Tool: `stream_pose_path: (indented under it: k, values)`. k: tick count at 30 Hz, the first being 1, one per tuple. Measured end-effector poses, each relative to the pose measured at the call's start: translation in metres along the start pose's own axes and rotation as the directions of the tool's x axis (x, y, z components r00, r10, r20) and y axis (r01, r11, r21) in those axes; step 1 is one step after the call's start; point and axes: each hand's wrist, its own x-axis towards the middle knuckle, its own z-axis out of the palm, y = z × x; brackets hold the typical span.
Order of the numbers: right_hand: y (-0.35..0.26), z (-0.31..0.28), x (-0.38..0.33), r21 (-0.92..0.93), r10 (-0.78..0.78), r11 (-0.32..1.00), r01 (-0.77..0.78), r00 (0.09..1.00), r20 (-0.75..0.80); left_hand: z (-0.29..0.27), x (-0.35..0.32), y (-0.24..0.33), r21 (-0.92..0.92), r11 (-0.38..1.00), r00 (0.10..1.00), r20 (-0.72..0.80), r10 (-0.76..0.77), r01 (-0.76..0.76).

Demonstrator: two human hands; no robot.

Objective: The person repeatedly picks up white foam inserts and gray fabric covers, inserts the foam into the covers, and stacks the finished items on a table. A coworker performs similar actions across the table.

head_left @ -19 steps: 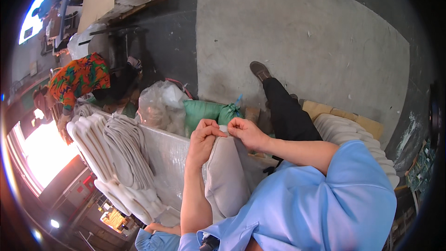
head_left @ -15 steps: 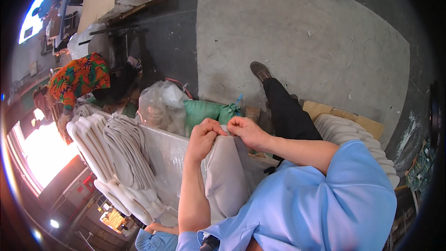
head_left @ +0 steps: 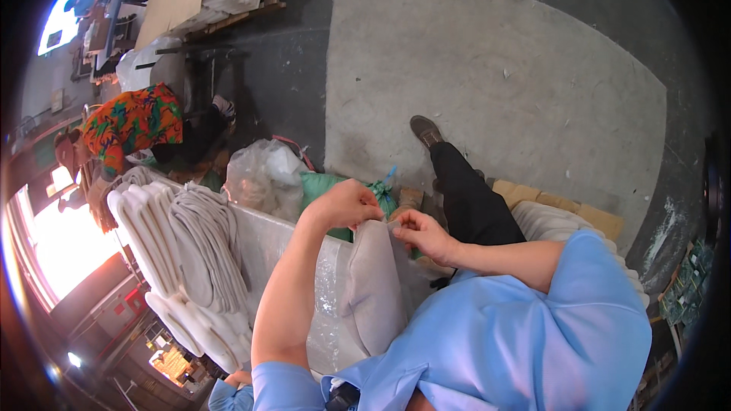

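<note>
A padded cushion in a light grey fabric cover (head_left: 371,289) stands on end in front of me, leaning near my body. My left hand (head_left: 349,205) is closed at the cover's top edge, its curled fingertips pinching the fabric at the corner. Just right of it, my right hand (head_left: 426,236) pinches the same edge between thumb and forefinger. Whatever lies between the fingertips is too small to make out. Beside the cushion on the left is a table wrapped in clear plastic film (head_left: 278,259).
Folded grey covers (head_left: 205,243) and white foam pads (head_left: 145,221) lie on the table's left part. Beyond it sit a clear plastic bag (head_left: 263,175) and green sacks (head_left: 316,186). A co-worker in a patterned shirt (head_left: 137,129) bends at the far left. More pads (head_left: 544,224) are stacked at right.
My hands have drawn slightly apart along the cover's edge. The left forearm has swung outward to the left, and the right hand has come a little lower and to the right.
</note>
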Motion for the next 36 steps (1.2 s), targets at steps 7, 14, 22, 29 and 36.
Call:
stream_pose_path:
  k: [7, 14, 22, 29, 36]
  values:
    - [-0.001, 0.022, 0.001, -0.015, 0.038, 0.999, -0.039, 0.997, -0.070, -0.008, 0.017, 0.023, 0.357, 0.934, 0.982, 0.181, -0.052, -0.017]
    - [0.005, 0.038, 0.013, 0.148, 0.114, 0.985, -0.092, 0.983, -0.146, 0.004, 0.026, 0.010, 0.324, 0.946, 0.986, 0.165, -0.024, -0.032]
    - [0.002, 0.028, 0.033, 0.155, 0.098, 0.986, -0.057, 0.957, -0.273, 0.049, 0.045, -0.033, -0.271, 0.954, 0.973, -0.220, 0.072, -0.132]
    - [0.023, 0.009, 0.071, 0.298, 0.063, 0.954, -0.027, 0.992, -0.113, 0.053, 0.046, -0.042, -0.514, 0.853, 0.940, -0.327, -0.097, -0.090]
    - [0.029, -0.017, 0.084, 0.049, 0.162, 0.986, -0.158, 0.983, -0.088, 0.054, 0.061, -0.064, -0.533, 0.842, 0.934, -0.336, -0.122, -0.081]
